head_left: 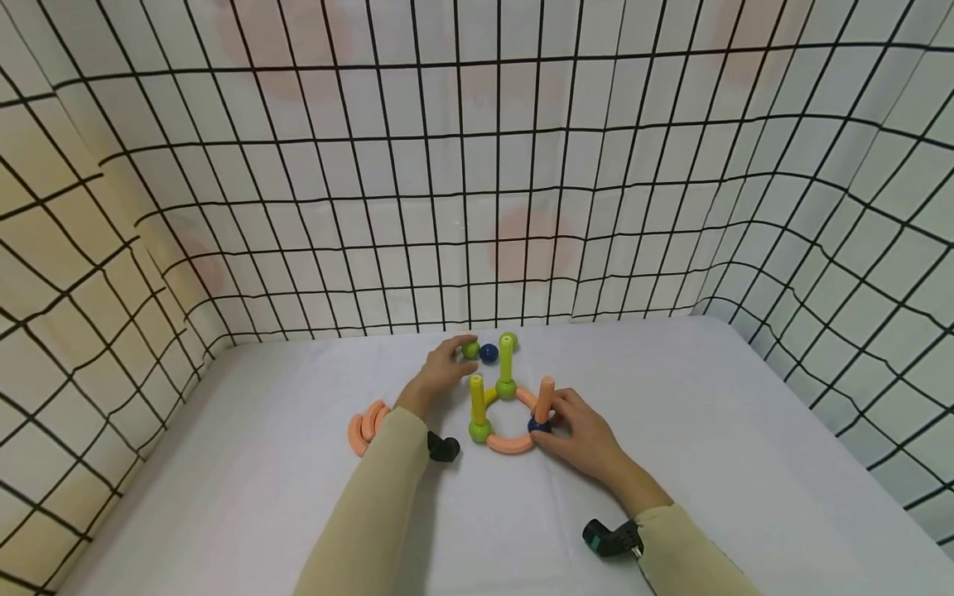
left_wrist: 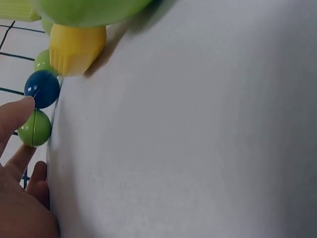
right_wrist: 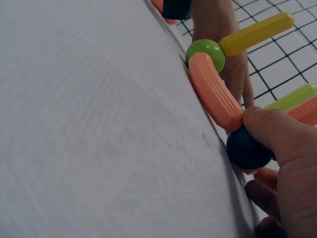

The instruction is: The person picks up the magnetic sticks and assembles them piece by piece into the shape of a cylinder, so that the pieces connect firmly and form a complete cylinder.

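A ring of curved coral rods (head_left: 510, 444) and a yellow rod (head_left: 490, 396), joined by balls, lies on the white table. From its balls rise a yellow stick (head_left: 478, 401), a light green stick (head_left: 506, 361) and a coral stick (head_left: 545, 400). My right hand (head_left: 585, 437) pinches the navy ball (right_wrist: 247, 149) under the coral stick, thumb against the curved rod's end. Behind the ring, my left hand (head_left: 441, 370) has its thumb and fingers spread around a loose green ball (left_wrist: 34, 129). Beside that ball are a blue ball (left_wrist: 42, 89) and another green ball (head_left: 509, 340).
Several loose curved coral pieces (head_left: 368, 424) lie to the left, next to my left forearm. A black wire grid (head_left: 462, 199) stands along the back and both sides of the table (head_left: 708, 430). Each wrist carries a small black camera (head_left: 613, 538).
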Available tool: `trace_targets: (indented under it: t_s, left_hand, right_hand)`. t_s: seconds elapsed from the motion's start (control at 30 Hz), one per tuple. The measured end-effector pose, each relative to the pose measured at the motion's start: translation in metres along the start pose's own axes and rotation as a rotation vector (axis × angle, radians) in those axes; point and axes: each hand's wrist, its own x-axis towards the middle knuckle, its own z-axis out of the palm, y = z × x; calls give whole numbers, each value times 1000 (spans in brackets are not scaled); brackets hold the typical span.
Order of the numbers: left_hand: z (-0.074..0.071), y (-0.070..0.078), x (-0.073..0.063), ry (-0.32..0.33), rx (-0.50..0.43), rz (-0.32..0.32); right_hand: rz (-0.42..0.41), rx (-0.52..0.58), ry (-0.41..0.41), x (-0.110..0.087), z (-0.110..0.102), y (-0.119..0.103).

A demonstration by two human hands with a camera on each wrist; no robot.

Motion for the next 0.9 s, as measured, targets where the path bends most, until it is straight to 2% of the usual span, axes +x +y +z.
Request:
trace_targets:
  t_s: [0.2, 0.6, 0.9]
  left_hand:
    - [-2, -2, -1, 10, -27, 36]
    - [-5, -9, -7, 30, -11, 13]
    - [-7, -10, -14, 3, -3, 41]
  right_hand:
    - [-4, -9, 2, 0, 0, 0]
    - [-19, 10, 9, -1, 0, -1]
    - [5, 18, 2, -1, 1, 1]
